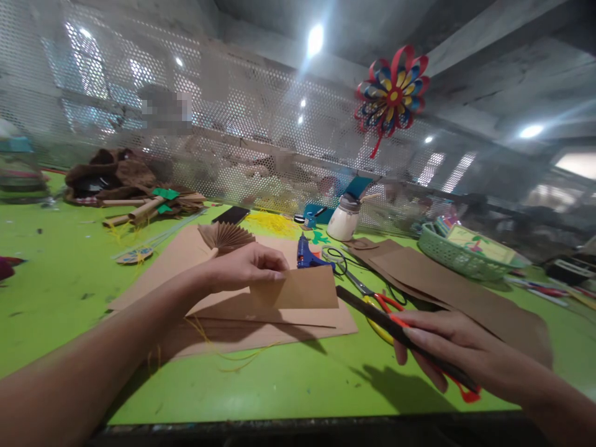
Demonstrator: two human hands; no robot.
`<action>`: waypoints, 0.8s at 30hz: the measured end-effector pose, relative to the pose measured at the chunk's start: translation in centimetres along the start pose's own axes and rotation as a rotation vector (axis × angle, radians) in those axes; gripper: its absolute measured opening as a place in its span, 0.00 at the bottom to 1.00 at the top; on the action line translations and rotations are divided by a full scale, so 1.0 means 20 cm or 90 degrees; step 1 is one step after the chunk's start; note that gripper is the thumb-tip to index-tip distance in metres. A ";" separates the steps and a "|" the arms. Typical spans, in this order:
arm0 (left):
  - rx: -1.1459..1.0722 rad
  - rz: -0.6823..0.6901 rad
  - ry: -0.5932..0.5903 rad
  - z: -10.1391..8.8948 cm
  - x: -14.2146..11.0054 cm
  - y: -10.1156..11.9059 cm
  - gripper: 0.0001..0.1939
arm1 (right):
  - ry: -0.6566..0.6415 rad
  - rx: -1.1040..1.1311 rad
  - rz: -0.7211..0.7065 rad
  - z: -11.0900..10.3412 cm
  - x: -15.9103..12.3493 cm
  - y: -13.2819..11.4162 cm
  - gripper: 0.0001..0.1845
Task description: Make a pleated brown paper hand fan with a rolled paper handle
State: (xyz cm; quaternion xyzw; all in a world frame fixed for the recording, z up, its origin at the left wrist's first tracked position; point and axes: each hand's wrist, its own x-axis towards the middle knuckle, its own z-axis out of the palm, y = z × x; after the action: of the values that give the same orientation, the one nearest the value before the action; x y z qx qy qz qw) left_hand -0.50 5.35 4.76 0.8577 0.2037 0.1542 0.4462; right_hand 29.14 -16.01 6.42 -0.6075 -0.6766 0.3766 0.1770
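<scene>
My left hand [254,267] pinches the upper left edge of a small brown paper rectangle [302,292], held over larger brown sheets [274,313]. Closed around a long, dark, narrow bar [367,310] is my right hand [442,344]; red-orange bits show by its grip and at its near end. The bar's far tip is close to the paper's right edge. A pleated brown paper fan [226,237] lies just beyond my left hand. Near the paper are a blue glue gun [307,253] and orange-handled scissors [363,285], partly covered by the bar.
More brown sheets [428,276] lie at right, before a green basket [465,251]. A white jar [343,220], yellow shreds [272,225] and a black phone [231,215] are at the back. Rolled paper tubes [144,211] lie left. Loose yellow strands [233,366] rest near the front.
</scene>
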 end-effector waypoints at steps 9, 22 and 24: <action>-0.022 -0.030 -0.031 0.06 0.00 0.02 0.15 | 0.000 -0.132 -0.067 -0.03 0.10 -0.01 0.20; 0.149 -0.024 -0.141 0.35 0.03 0.08 0.09 | 0.115 -0.190 0.040 0.23 -0.22 0.19 0.26; 0.196 -0.021 -0.111 0.41 0.03 0.08 0.13 | 0.159 -0.230 0.016 0.31 -0.27 0.22 0.26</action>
State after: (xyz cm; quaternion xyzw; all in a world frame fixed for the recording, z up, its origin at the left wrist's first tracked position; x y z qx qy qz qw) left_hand 3.95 -0.91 1.64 0.9225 0.1999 0.0389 0.3278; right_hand 28.85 -23.02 0.35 -0.6798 -0.6982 0.1729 0.1431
